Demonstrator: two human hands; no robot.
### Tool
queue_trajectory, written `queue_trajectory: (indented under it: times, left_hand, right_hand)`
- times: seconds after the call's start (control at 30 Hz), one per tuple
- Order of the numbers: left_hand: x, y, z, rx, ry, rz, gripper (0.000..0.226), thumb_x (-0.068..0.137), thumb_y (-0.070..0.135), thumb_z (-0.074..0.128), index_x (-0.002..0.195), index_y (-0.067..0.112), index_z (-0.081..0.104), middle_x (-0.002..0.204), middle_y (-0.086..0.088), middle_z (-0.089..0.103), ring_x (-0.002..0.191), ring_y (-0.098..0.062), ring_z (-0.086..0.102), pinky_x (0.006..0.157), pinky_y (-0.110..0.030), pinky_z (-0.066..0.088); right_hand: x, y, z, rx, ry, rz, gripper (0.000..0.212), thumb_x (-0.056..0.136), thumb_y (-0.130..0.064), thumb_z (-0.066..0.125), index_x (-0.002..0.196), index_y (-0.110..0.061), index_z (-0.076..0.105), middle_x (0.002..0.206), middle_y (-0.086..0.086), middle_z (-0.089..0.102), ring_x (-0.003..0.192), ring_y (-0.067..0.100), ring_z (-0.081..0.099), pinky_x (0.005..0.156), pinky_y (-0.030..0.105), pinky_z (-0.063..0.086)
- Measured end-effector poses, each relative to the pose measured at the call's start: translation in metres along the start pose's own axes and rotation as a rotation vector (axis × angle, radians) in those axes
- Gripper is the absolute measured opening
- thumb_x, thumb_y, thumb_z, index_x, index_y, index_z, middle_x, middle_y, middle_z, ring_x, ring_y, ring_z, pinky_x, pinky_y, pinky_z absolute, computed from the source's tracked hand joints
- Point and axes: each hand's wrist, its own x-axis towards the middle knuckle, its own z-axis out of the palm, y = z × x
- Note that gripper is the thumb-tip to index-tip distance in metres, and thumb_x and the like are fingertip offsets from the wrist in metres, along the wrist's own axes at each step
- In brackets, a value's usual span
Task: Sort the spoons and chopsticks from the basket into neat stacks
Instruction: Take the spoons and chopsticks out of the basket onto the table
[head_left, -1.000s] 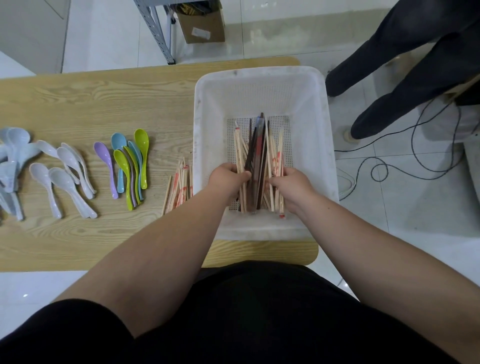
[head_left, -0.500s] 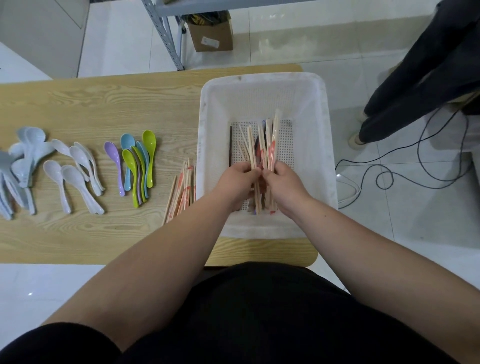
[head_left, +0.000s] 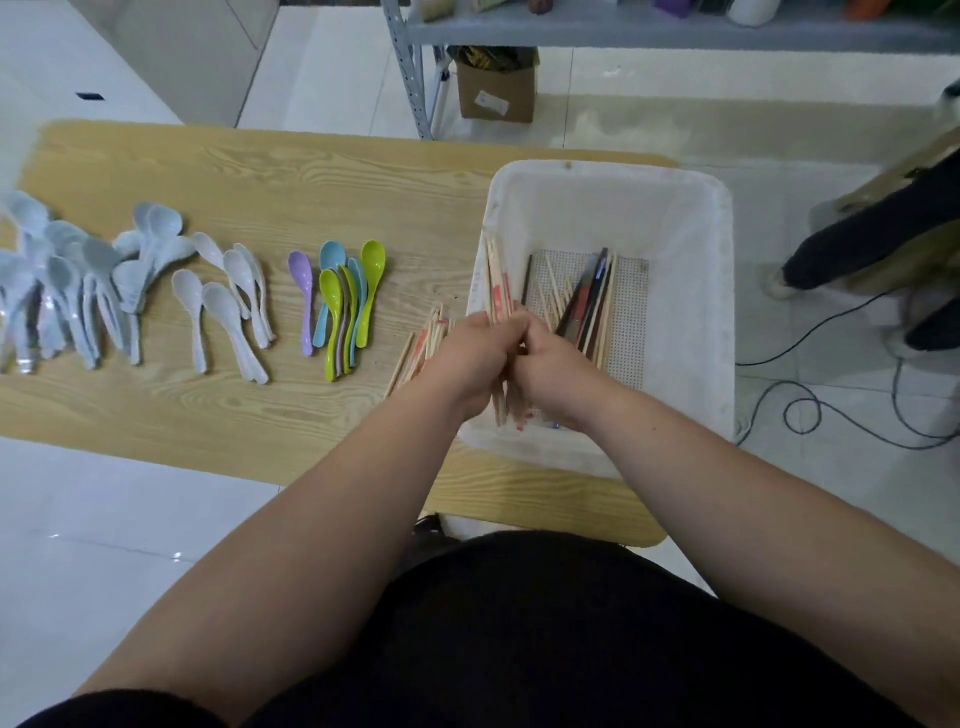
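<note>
A bundle of pale wooden chopsticks (head_left: 497, 283) is held by the left hand (head_left: 467, 358) and the right hand (head_left: 556, 364) together, the fingers of both curled round it. It is held above the left wall of the white basket (head_left: 719, 291), which is set at the right end of the bench (head_left: 260, 171). Inside the basket, darker and pale chopsticks (head_left: 589, 301) are seen lying. A chopstick pile (head_left: 423, 338) is laid on the bench just beside that wall, with coloured spoons (head_left: 343, 301), white spoons (head_left: 228, 306) and pale blue spoons (head_left: 62, 280) ranged towards the left edge.

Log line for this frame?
left grip + right grip: holding light chopstick bundle | basket: dark chopsticks inside | table: spoons grouped
</note>
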Motion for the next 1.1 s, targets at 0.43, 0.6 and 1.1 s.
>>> queue_trajectory:
  times: [0.43,0.6,1.1]
  left_hand:
    - [0.026,0.005,-0.130,0.407,0.118,0.033,0.015,0.095,0.026,0.058,0.100,0.012,0.056,0.096,-0.009,0.070,0.080,-0.024,0.073,0.058,-0.028,0.048]
    - [0.044,-0.031,-0.148,0.847,0.065,-0.097,0.051,0.091,0.042,0.064,0.126,0.006,0.059,0.111,-0.014,0.067,0.094,-0.031,0.066,0.078,-0.036,0.055]
    - [0.059,-0.062,-0.154,1.318,-0.080,0.092,0.050,0.094,0.023,0.043,0.144,0.014,0.041,0.142,-0.020,0.043,0.127,-0.036,0.047,0.108,-0.039,0.033]
  right_hand:
    - [-0.002,-0.007,0.064,-0.593,0.080,0.082,0.096,0.092,-0.058,0.060,0.162,-0.023,0.004,0.168,0.001,0.004,0.154,0.021,0.011,0.122,0.040,0.018]
    - [-0.002,0.011,0.084,-0.609,0.137,0.060,0.103,0.092,-0.051,0.066,0.159,-0.031,-0.009,0.168,-0.002,0.004,0.153,0.022,0.015,0.119,0.042,0.023]
    - [-0.007,0.018,0.094,-0.754,0.207,0.062,0.085,0.100,-0.055,0.045,0.159,-0.030,-0.010,0.169,-0.003,0.001,0.154,0.019,0.012,0.118,0.047,0.029]
